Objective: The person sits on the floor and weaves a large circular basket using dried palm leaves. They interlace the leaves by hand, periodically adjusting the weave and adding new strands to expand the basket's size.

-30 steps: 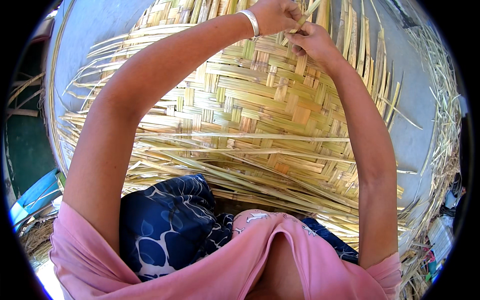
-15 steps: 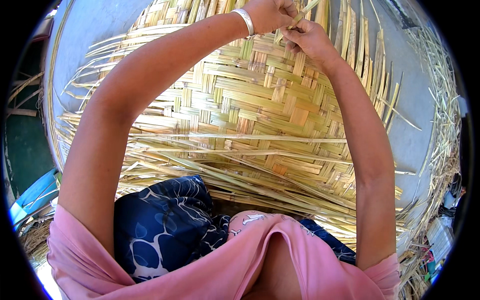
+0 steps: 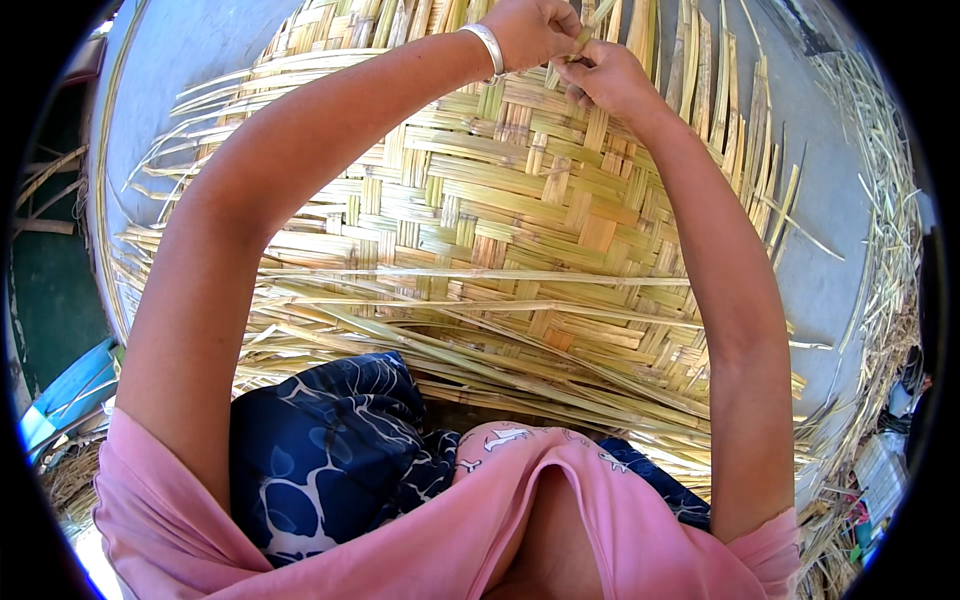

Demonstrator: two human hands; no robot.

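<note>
Head view: both hands meet at the woven mat's (image 3: pixel 500 220) far edge, left hand (image 3: pixel 525 30) and right hand (image 3: pixel 605 75) each pinching one upright bamboo strip (image 3: pixel 590 15) between them.

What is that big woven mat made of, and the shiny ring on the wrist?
The woven mat looks like flat split bamboo or cane strips: pale yellow-green, matte, with straight fibrous grain and loose ends sticking out at the edges. The bangle on the left wrist looks like metal, perhaps silver: smooth, with a bright pale shine. Both hands, left hand and right hand, pinch one strip.
</note>
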